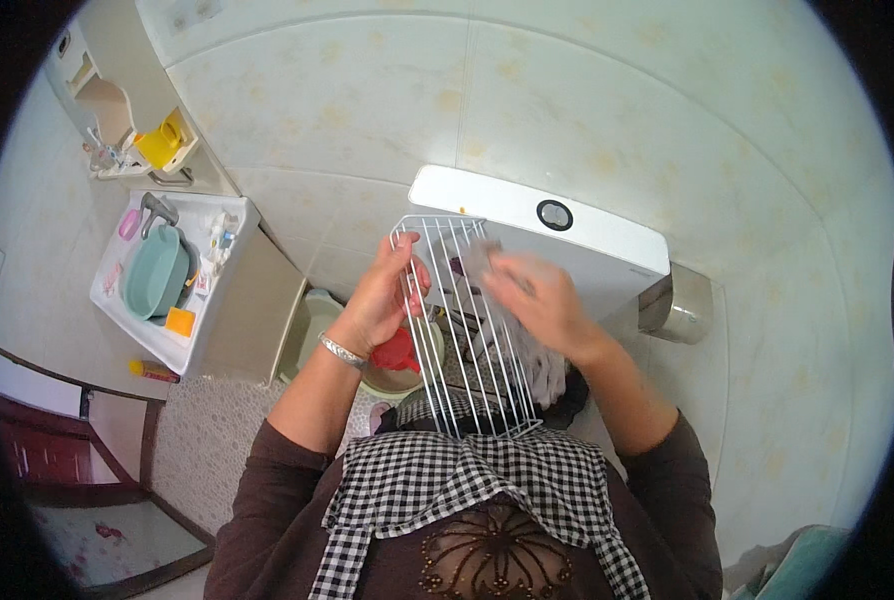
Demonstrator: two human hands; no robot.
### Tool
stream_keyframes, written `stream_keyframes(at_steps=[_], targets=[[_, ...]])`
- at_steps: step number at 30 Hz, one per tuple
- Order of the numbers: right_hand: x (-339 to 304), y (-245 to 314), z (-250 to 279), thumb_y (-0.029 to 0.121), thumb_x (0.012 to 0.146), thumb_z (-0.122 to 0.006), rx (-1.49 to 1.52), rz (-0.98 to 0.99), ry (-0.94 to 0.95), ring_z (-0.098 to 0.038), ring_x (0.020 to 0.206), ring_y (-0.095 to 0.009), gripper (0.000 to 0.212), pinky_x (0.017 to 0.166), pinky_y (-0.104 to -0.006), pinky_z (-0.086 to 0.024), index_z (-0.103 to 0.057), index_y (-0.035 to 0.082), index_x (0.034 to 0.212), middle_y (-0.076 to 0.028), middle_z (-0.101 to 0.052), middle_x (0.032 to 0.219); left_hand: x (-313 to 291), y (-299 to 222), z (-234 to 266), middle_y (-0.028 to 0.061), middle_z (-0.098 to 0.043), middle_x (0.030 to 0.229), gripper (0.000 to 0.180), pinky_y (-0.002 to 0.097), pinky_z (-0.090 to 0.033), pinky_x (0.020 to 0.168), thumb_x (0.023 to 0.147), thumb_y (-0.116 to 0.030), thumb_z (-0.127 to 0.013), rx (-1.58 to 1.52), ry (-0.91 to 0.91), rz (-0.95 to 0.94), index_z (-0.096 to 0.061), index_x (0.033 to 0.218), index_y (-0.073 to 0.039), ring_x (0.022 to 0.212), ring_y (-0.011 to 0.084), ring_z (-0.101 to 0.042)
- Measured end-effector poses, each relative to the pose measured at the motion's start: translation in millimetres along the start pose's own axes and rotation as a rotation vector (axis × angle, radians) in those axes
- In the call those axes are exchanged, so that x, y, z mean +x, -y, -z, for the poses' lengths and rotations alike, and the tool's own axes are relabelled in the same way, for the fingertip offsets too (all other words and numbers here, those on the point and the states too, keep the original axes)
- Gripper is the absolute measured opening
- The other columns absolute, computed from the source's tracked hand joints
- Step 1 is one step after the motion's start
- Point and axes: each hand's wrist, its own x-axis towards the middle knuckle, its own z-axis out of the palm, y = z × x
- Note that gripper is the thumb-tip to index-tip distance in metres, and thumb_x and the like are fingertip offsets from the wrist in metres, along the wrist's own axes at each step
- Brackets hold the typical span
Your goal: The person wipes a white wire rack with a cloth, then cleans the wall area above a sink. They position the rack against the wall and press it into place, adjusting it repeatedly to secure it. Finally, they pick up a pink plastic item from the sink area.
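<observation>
wire rack (464, 335): white, long and narrow, held slantwise in front of the person's body; its far end is near the white tank (607, 230), its near end beside the checked apron (407, 475), though whether rack and apron touch i cannot tell.

left hand (375, 300): fingers curled and closed on the rack's left edge, toward the far end, with the thumb over the wire; 1 silver bracelet (342, 350) circles the wrist.

right hand (545, 300): blurred, fingers bent and partly closed on a grey cloth (481, 262) at the rack's right side; whether the cloth presses on the wires i cannot tell.

pale fabric (545, 372): hangs below the right hand; any join with the grey cloth is unclear.

beneath the rack: 1 red dipper (395, 350) in a pale basin (387, 392), with a pale green tub (307, 335) just beside it, on a pebble-patterned floor (202, 430).

far side: the tank, bearing 1 round button, stands before a tiled wall (367, 110); a metal bin (685, 308) is next to its right end.

left side: a white sink (214, 303) holds a teal basin (155, 275) by the grey faucet (159, 208); 1 orange sponge (180, 321) lies on its near rim.
</observation>
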Motion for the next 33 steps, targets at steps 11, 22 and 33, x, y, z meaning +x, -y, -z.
stream_keyframes(at_steps=[11,22,33], targets=[[8,16,-59,0.037,0.093,-0.062,-0.38,0.142,0.096,-0.06,0.079,-0.032,0.032,0.067,-0.045,-0.05,-0.066,0.008,0.08,-0.013,-0.056,0.09,-22,-5,-5,0.0011,-0.054,0.059,0.03,0.0269,-0.045,0.04,0.106,-0.033,-0.038,0.016,-0.168,-0.153,-0.051,0.116,-0.009,0.048,0.0117,-0.053],[-83,-16,10,0.031,0.093,-0.066,-0.012,0.146,0.582,-0.06,0.074,-0.021,0.021,0.062,-0.0336,-0.049,-0.071,0.011,0.089,-0.006,-0.059,0.079,-38,-24,-11,0.0036,-0.055,0.058,0.035,0.032,-0.052,0.044,0.104,-0.031,-0.041,0.002,-0.137,-0.14,-0.05,0.124,-0.005,0.048,0.0164,-0.057],[40,57,-37,0.021,0.084,-0.073,-0.457,0.516,-0.343,-0.063,0.086,-0.027,0.033,0.073,-0.0357,-0.053,-0.066,0.009,0.114,-0.007,-0.065,0.095,-28,-44,-37,0.0087,-0.065,0.091,0.031,0.0327,-0.057,0.055,0.103,-0.028,-0.04,0.235,-0.036,-0.071,-0.056,0.117,-0.006,0.069,0.0179,-0.066]])
